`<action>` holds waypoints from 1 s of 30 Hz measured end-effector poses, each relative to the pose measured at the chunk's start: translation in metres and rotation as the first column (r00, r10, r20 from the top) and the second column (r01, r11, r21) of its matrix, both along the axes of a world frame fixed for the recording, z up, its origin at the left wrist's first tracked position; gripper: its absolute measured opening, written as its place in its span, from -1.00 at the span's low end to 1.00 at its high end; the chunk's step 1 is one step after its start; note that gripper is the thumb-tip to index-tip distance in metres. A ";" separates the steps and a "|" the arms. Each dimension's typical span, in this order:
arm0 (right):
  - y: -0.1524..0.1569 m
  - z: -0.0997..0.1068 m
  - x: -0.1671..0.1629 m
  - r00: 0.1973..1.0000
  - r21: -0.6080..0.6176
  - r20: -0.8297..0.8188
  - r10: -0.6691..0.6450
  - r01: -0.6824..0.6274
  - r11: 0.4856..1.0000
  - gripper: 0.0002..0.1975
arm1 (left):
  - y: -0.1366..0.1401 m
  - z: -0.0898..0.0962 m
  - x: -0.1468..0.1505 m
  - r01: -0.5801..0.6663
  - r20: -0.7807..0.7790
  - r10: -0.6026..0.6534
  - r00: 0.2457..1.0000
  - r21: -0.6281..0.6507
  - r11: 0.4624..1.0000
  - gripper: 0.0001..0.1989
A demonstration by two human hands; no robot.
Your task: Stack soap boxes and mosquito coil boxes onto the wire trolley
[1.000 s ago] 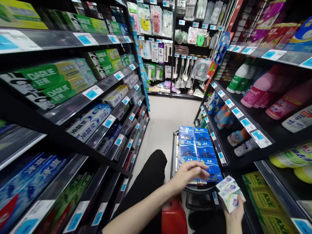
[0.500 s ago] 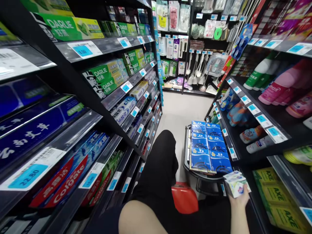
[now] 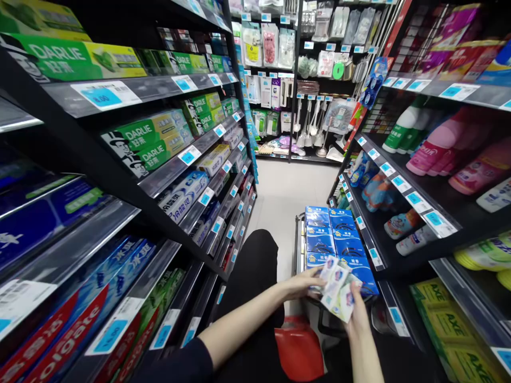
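Left hand (image 3: 305, 283) has joined right hand (image 3: 357, 311), both clamped on small boxes (image 3: 337, 287); this handling step seemingly calls for steadiness next.

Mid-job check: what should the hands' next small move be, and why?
I'd probably square up the small white printed boxes beside the stacked blue rectangular boxes. The white ones look slightly out of line with one another, and the bare left hand and bare right hand are at opposite sides of them.
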State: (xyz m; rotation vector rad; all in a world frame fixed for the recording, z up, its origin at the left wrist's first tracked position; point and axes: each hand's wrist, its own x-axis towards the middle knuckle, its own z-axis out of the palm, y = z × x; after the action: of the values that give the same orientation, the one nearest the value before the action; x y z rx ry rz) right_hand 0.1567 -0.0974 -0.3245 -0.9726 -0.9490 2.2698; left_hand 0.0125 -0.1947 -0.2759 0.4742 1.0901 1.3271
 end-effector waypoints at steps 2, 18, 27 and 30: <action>-0.006 0.019 -0.025 0.991 0.063 0.106 0.077 -0.084 0.994 -0.29 | 0.002 -0.033 -0.006 -0.033 0.239 0.006 0.971 0.110 0.993 -0.29; 0.003 -0.029 -0.014 0.870 0.294 0.466 -0.159 0.017 0.956 -0.23 | 0.012 -0.078 -0.008 -0.177 0.187 0.181 0.966 -0.037 0.983 -0.36; 0.056 -0.010 0.029 0.921 -0.171 -0.387 -0.048 -0.020 0.985 -0.52 | 0.016 -0.063 -0.023 -0.296 0.283 0.344 0.895 -0.198 0.934 -0.41; 0.062 -0.017 0.038 0.931 -0.207 -0.339 -0.132 0.063 0.976 -0.57 | 0.015 -0.062 -0.021 -0.263 0.277 0.309 0.910 -0.192 0.946 -0.41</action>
State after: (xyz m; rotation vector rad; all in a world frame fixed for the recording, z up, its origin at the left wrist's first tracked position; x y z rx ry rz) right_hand 0.1943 -0.0349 -0.3419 -0.6378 -0.5233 2.3739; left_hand -0.0085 -0.1795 -0.3381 -0.0105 1.0157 1.5024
